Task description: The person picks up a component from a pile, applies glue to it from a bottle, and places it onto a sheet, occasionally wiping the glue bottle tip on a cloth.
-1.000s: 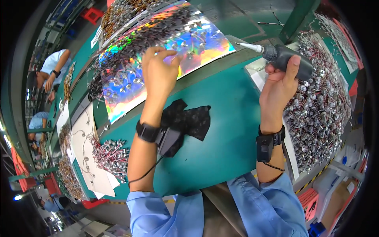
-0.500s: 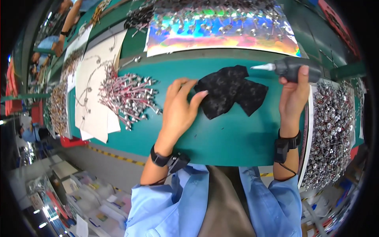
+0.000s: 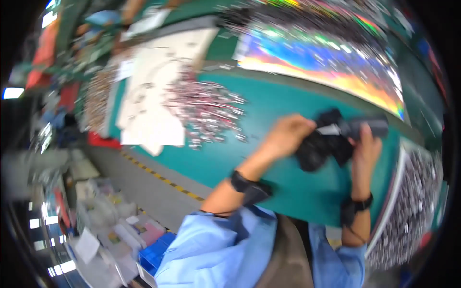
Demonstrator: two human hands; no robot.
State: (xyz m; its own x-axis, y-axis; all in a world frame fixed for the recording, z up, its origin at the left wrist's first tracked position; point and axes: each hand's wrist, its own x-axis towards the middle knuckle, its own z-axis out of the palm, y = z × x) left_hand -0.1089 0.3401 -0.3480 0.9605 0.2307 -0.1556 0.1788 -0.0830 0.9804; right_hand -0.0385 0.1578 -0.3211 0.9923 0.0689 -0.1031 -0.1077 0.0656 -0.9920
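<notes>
A dark squeeze bottle (image 3: pixel 370 126) with a pale pointed nozzle is gripped in my right hand (image 3: pixel 366 151). It lies nearly level, its nozzle pointing left over a piece of black cloth (image 3: pixel 314 153). My left hand (image 3: pixel 288 137) is at the cloth's upper left edge, fingers drawn together on it, close to the nozzle tip. Blur hides the exact pinch and whether the nozzle touches the cloth or my fingers. The cloth looks bunched above the green tabletop (image 3: pixel 225 165). Black bands with small boxes sit on both wrists.
Left of my hands lies a pile of small metal-ended parts with reddish wires (image 3: pixel 206 108), partly over white sheets (image 3: pixel 149 115). A shiny rainbow-coloured sheet (image 3: pixel 307 62) bearing more parts lies at the back. A tray of metal parts (image 3: pixel 413 206) stands at the right.
The view has turned, and the picture is blurred. My right hand has brought the bottle in over the cloth. My left fingers have closed at the cloth, which looks more bunched.
</notes>
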